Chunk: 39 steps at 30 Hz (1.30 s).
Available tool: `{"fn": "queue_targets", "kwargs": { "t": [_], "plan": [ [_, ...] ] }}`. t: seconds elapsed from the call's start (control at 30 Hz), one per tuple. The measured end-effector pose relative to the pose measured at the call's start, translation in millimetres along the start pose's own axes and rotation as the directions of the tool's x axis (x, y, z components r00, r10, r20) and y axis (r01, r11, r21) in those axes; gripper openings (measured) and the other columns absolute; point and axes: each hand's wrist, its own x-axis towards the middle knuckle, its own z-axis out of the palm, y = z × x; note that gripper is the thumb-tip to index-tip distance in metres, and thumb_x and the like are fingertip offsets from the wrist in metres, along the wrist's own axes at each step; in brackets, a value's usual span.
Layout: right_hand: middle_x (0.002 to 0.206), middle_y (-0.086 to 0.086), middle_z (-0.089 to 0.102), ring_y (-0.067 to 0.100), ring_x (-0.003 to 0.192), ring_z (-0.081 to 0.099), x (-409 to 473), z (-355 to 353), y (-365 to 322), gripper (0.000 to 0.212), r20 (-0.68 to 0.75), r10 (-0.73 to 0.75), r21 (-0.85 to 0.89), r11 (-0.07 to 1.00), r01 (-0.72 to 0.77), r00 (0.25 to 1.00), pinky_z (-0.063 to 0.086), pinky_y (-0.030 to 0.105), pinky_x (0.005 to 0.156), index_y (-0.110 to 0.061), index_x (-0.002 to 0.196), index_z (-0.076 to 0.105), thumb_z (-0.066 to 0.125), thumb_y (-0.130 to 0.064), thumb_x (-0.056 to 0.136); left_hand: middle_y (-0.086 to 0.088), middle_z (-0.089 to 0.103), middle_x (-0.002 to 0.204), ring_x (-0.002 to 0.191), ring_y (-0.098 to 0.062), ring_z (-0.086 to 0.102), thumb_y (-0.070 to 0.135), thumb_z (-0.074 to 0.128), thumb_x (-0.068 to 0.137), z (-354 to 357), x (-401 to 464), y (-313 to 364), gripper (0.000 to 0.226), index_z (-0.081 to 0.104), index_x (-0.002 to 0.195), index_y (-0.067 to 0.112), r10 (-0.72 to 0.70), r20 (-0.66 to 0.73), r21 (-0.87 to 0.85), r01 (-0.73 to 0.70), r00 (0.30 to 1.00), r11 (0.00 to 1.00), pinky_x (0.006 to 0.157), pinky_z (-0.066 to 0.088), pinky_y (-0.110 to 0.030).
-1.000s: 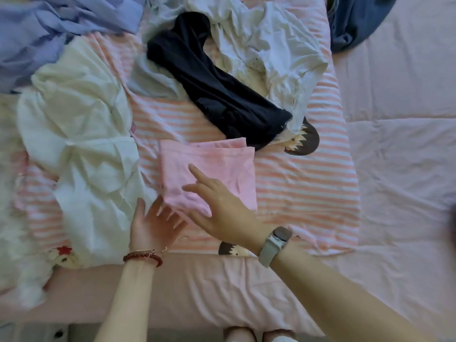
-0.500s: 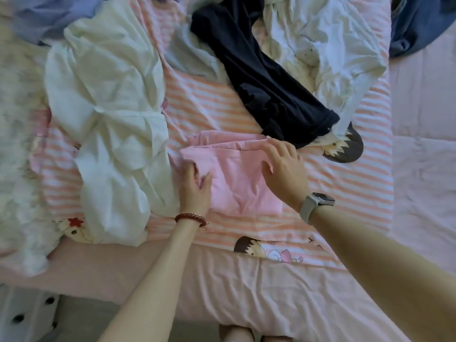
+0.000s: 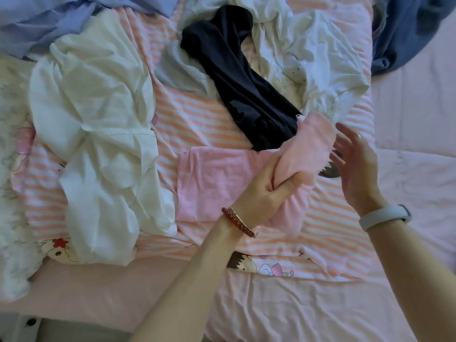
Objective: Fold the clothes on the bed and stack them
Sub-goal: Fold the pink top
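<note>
Right now the left hand grips the right edge of the pink garment at the frame's centre, lifting that end up over the striped sheet; the right hand hovers just beside the raised cloth, fingers spread and holding nothing; to fold well, I reckon the free hand should catch the far corner and both carry it level across the flat half; the black garment and white garment wait unfolded above and to the left.
</note>
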Motion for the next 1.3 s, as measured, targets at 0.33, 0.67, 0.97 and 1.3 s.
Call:
{"fn": "queue_targets", "kwargs": {
  "t": [0.33,0.67,0.97,1.3],
  "plan": [
    [0.152,0.005,0.027,0.024,0.141,0.02,-48.0,54.4,87.5,0.065,0.409,-0.097,-0.76,0.515,0.397,0.907,0.018,0.039,0.113,-0.026,0.142,0.037,0.021,-0.048,0.082,0.003,0.053,0.112,0.104,-0.016,0.051,0.023,0.057,0.091,-96.4,-26.7,-83.4,0.043,0.045,0.13,0.009,-0.241,-0.745,0.119,0.48,0.622,0.869,0.082,0.038,-0.019],
    [0.157,0.008,0.0,0.035,0.144,0.001,-46.6,62.9,113.9,0.063,0.509,-0.007,-0.851,0.149,0.504,0.861,0.009,0.061,0.109,-0.032,0.147,0.022,0.016,-0.048,0.085,-0.007,0.057,0.098,0.087,-0.019,0.053,0.015,0.054,0.085,-100.1,-45.9,-80.5,0.031,0.048,0.113,0.002,0.074,-0.797,0.352,0.362,0.599,0.863,0.077,0.042,-0.027],
    [0.149,0.019,0.03,0.034,0.14,0.019,-57.4,71.4,128.1,0.056,0.664,-0.164,-0.742,-0.025,0.67,0.729,0.016,0.067,0.106,-0.024,0.141,0.033,0.037,-0.028,0.085,-0.014,0.037,0.147,0.137,-0.028,0.022,0.035,0.035,0.085,-97.4,-33.2,-130.0,0.058,0.027,0.142,0.024,0.208,-0.122,0.988,0.14,0.97,-0.071,0.108,0.017,-0.05],
    [0.151,0.01,0.029,0.031,0.14,0.025,-18.1,24.9,149.5,0.053,0.512,-0.077,-0.858,-0.016,0.513,0.855,0.007,0.056,0.112,-0.027,0.145,0.029,0.024,-0.04,0.094,-0.026,0.03,0.147,0.133,-0.047,0.03,0.046,0.028,0.089,-160.7,-3.8,-138.6,0.067,0.029,0.145,0.009,0.149,-0.4,0.916,0.397,0.904,0.051,0.11,0.019,-0.056]
  ]
}}
